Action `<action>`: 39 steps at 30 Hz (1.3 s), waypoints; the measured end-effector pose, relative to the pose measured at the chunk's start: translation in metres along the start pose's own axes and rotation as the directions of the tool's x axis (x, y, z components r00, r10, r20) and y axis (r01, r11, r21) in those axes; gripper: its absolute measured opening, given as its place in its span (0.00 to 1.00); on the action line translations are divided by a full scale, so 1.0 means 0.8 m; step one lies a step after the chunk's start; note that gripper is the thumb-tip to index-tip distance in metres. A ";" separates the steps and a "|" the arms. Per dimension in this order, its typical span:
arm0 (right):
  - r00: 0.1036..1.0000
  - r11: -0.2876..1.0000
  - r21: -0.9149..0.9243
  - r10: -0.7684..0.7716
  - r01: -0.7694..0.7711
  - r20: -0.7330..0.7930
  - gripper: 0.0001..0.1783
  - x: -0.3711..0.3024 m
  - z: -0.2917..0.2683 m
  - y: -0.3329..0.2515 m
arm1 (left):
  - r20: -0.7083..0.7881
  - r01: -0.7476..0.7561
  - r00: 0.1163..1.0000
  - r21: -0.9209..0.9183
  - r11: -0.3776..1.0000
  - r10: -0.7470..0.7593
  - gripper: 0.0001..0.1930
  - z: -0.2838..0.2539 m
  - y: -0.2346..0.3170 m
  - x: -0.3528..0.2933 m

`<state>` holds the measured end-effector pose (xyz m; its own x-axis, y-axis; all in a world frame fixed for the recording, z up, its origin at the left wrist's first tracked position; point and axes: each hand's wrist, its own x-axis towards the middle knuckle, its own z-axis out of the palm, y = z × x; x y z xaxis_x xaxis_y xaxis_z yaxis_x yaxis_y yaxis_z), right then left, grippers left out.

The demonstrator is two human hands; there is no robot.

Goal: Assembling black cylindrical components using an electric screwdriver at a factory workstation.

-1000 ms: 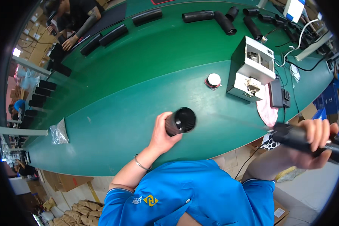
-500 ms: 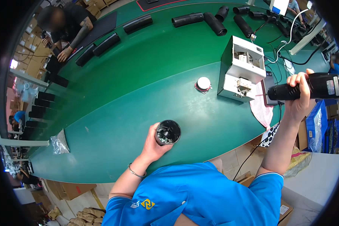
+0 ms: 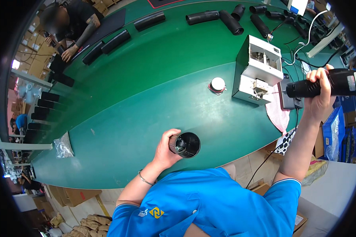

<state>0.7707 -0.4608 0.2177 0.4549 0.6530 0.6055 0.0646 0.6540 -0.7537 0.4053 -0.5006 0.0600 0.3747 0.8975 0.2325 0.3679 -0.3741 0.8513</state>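
My left hand (image 3: 165, 152) is wrapped round a black cylindrical housing (image 3: 196, 145) above the near edge of the bench. The housing's open end faces up and to the right; something shiny shows inside. Out to the right, my right hand (image 3: 319, 94) grips a black electric screwdriver (image 3: 344, 82), held level. Its thin bit points left, with its tip at the front of a white and grey box-shaped screw feeder (image 3: 261, 73). Whether a screw sits on the bit is too small to tell.
A round white part with a reddish rim (image 3: 217, 83) lies left of the feeder. Several black tubes (image 3: 149, 21) line the far side. A clear bag of small parts (image 3: 63, 146) lies at left. Across the green bench (image 3: 146, 106), another person (image 3: 77, 27) works. Cables hang at right.
The housing has shifted slightly right and its open end now tips further rightward. My right hand has moved a little up and right relative to the picture, along with the feeder.
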 end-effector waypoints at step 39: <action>1.000 0.976 0.219 0.008 -0.010 0.011 0.19 -0.027 -0.028 -0.018 | -0.103 0.245 0.966 0.049 0.968 -0.239 0.36 0.009 -0.040 -0.017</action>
<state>0.7801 -0.4933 0.2097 0.4460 0.6624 0.6020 -0.1359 0.7149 -0.6859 0.3945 -0.5025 0.0264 0.1860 0.9801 0.0697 0.4893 -0.1539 0.8584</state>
